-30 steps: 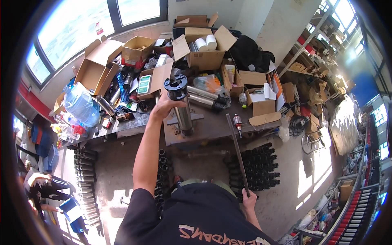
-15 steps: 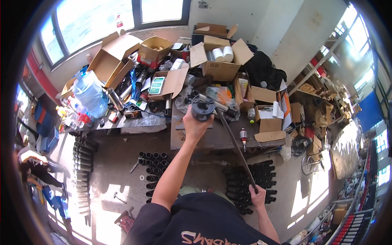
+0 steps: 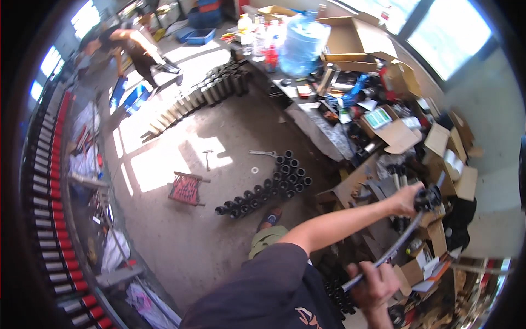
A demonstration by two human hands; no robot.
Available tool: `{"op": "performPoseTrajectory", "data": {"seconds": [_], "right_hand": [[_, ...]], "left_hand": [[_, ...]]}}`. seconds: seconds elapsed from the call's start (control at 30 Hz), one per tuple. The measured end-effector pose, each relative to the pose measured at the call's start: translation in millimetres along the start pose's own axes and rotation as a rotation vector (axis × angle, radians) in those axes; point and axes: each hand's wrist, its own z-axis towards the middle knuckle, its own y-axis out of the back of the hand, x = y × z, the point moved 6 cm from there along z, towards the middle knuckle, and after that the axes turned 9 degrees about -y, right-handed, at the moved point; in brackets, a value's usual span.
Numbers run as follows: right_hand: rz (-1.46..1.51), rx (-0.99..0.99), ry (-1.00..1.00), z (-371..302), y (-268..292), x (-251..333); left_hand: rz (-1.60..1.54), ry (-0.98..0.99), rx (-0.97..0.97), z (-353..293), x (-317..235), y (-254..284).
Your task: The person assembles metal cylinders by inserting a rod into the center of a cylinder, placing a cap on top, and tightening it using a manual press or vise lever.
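My left hand (image 3: 404, 199), arm stretched out over the cluttered bench, is closed on a black cylindrical part (image 3: 427, 198) with openings in its end. Lower down, my right hand (image 3: 375, 286) has its fingers wrapped round a long thin metal rod (image 3: 393, 249). The rod slants up to the black part, and its far tip shows just beyond it; whether it runs through or behind the part I cannot tell. Motion blurs both hands a little. Black tubes (image 3: 338, 296) stand in a group beside my right hand, partly hidden by my body.
Black tubes (image 3: 285, 178) stand on the floor by my foot, with a longer row (image 3: 213, 90) beyond. A red-topped stool (image 3: 188, 189), hammer (image 3: 207, 159) and wrench (image 3: 263, 153) lie nearby. Boxes (image 3: 397, 137) and a water jug (image 3: 300, 46) crowd the bench; another person (image 3: 137, 49) bends over at far left.
The view has swung to the left, bringing the floor and a red-and-white rack into sight. Both hands keep hold of the black part and the rod, now at the right of the picture.
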Motion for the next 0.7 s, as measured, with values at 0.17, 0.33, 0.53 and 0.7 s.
{"op": "performPoseTrajectory", "data": {"seconds": [0.17,0.33,0.53,0.7], "right_hand": [[-0.126,-0.027,0.811,218.3,-74.0,39.9],[-0.203,0.195,0.228,364.2,-67.5,-278.9],[-0.009,0.354,-0.644,88.0,-33.2,-584.4],[-0.437,-0.009,-0.848,-134.4,-33.4,-374.8]], "left_hand": [[0.252,-0.334,-0.081,-11.4,11.4,-30.7],[0.183,-0.023,-0.090,-37.8,-27.4,-32.3],[0.330,0.008,-0.165,-42.7,-17.4,-36.5],[0.524,0.030,-0.460,-62.9,-30.0,-0.7]]}}
